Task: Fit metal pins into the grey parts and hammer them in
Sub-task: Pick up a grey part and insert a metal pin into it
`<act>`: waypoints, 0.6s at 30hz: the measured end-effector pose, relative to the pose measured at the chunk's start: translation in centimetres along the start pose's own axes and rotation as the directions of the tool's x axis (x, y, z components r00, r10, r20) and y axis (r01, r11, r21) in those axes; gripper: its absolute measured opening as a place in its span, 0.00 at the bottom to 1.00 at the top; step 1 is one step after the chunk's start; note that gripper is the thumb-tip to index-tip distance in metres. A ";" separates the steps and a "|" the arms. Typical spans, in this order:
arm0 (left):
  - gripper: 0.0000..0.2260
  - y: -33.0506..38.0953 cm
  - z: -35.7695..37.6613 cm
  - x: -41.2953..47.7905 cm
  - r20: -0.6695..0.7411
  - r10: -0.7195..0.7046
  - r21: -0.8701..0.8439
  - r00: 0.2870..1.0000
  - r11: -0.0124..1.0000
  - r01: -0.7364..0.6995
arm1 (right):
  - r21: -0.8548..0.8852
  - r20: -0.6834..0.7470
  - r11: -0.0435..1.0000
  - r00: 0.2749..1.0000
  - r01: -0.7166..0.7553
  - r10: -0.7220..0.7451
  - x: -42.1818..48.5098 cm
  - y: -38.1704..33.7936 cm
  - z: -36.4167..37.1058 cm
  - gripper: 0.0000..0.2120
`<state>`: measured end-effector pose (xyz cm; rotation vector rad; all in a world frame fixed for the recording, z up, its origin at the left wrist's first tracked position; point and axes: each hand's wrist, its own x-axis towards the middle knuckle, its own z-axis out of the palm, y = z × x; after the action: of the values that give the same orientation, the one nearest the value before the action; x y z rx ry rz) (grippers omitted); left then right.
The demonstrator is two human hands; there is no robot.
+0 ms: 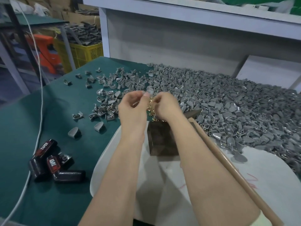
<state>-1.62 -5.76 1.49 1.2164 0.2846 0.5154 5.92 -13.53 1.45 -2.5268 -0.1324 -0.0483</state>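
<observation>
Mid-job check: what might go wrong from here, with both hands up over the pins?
The grey part, pinched by the left hand at the fingertips, could slip and drop among the loose pins below. The right hand works very close; a pin may seat crooked. The hammer lies beside the right forearm and might get knocked.

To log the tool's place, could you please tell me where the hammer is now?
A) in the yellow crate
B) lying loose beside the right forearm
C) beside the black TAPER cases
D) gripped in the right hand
B: the hammer lies along the right forearm, ungripped; the left hand pinches a grey part and the right hand is beside it.
</observation>
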 end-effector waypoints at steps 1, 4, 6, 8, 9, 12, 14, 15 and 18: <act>0.05 0.0 0.2 -0.2 0.072 0.041 0.108 0.997 0.993 -0.048 | 0.130 -0.052 0.991 0.999 -0.002 0.009 -0.7 0.5 -1.2 0.04; 0.04 -0.2 0.9 -1.2 0.334 0.062 0.332 0.940 0.926 -0.179 | 0.425 -0.118 0.905 0.991 -0.004 0.060 -3.4 2.5 -5.0 0.06; 0.06 -0.6 1.5 -1.9 0.455 0.033 0.451 0.890 0.853 -0.262 | 0.548 -0.121 0.837 0.990 0.002 0.077 -5.4 3.9 -6.6 0.05; 0.09 -0.9 1.9 -2.6 0.512 0.002 0.581 0.859 0.735 -0.349 | 0.510 -0.139 0.860 0.988 0.010 0.071 -7.3 5.3 -7.3 0.05; 0.09 -1.0 2.0 -2.9 0.523 -0.017 0.645 0.852 0.661 -0.383 | 0.413 -0.156 0.911 0.987 0.019 0.050 -8.0 5.9 -7.4 0.05; 0.05 -1.0 2.0 -3.3 0.526 -0.045 0.757 0.849 0.480 -0.444 | 0.187 -0.170 0.980 0.985 0.066 -0.034 -9.4 6.9 -6.5 0.03; 0.05 -1.0 1.9 -3.3 0.533 -0.051 0.771 0.844 0.441 -0.460 | 0.155 -0.167 0.983 0.983 0.101 -0.074 -9.9 7.0 -5.7 0.03; 0.05 -1.0 1.9 -3.3 0.537 -0.057 0.773 0.842 0.434 -0.463 | 0.122 -0.181 0.986 0.979 0.117 -0.094 -10.0 7.0 -5.3 0.03; 0.05 -0.9 1.9 -3.2 0.553 -0.066 0.773 0.831 0.414 -0.481 | 0.004 -0.237 0.988 0.960 0.153 -0.148 -9.9 6.9 -4.6 0.03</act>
<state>-3.24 -9.26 1.05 2.4550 -0.1191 0.1997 -3.23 -22.64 0.60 -2.4620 -0.2273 -0.4042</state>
